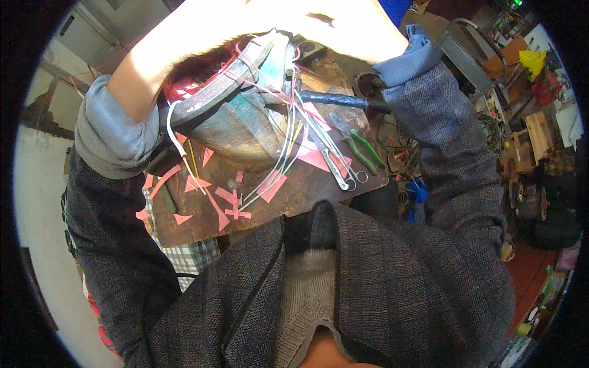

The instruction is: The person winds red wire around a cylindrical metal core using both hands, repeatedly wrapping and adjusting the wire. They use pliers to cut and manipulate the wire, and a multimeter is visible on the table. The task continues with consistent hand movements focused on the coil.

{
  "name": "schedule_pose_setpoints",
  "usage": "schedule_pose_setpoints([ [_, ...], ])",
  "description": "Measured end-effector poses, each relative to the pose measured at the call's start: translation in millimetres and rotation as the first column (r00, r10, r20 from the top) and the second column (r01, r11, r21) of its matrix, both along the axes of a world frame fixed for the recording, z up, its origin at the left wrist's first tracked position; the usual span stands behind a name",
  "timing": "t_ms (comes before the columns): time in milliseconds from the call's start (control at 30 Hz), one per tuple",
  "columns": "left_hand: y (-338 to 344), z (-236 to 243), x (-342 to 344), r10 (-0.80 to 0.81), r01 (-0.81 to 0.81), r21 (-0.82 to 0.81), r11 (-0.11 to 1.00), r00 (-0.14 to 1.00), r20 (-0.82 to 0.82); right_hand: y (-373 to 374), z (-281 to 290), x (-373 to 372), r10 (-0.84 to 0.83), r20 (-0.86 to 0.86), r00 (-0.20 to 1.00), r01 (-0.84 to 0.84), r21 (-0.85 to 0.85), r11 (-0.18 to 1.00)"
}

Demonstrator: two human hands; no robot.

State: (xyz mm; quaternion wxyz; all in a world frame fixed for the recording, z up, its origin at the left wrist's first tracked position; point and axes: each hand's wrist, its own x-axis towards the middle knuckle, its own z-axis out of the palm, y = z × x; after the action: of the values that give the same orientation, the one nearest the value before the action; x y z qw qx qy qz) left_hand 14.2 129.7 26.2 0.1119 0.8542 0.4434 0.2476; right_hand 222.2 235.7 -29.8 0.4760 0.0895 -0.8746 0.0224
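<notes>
Closest to my lens, the dark woven jacket (392, 264) fills the bottom, a beige knit top (307, 285) showing at its opening. Now across from the left: checked cloth (190, 254) hangs below the edge of the brown work board (202, 224), and there's a scatter of pink scraps (270, 189) over the board. Up goes the left forearm to the left hand (242, 17), above the rim of the casing, washed white by glare; its fingers, spread or closed, I cannot tell from here. And here's the main container: the rounded metal casing (236, 138), tilted on the board, its open mouth toward the upper left, a bundle of red wire (190, 80) packed inside. Pale leads (285, 150) spill over and trail down its front. Right of those, scissors (334, 162) lie slightly apart at the blades, with green-handled pliers (363, 149) just beside them, and above, a dark rod (343, 100) juts out beside the casing. Over at the top, the right hand (331, 30) is bleached out too, near the casing's upper edge; whether its fingers grip anything, I can't tell. Far right, a yellow bag (532, 61), its contents hidden from me.
</notes>
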Motion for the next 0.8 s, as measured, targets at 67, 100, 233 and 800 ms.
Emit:
schedule_pose_setpoints([
  [67,0.8,-1.3,-1.8,0.067,-0.066,0.007,0.998,0.994,-0.082,0.7,-4.1,14.1,-0.042,0.075,0.996,0.045,-0.036,0.998],
  [100,1.9,-2.1,-2.0,0.006,-0.003,0.032,0.999,0.998,-0.07,0.9,-5.9,27.0,-0.059,0.117,0.991,0.065,-0.053,0.996],
  [233,4.2,-2.6,-1.5,-0.027,0.028,0.048,0.998,0.999,-0.031,6.3,-5.9,43.3,-0.162,0.128,0.978,0.171,-0.061,0.983],
  [800,-1.8,2.4,3.9,0.101,-0.103,-0.02,0.995,0.992,-0.077,5.3,7.2,15.7,-0.08,0.087,0.993,0.075,0.058,0.995],
])
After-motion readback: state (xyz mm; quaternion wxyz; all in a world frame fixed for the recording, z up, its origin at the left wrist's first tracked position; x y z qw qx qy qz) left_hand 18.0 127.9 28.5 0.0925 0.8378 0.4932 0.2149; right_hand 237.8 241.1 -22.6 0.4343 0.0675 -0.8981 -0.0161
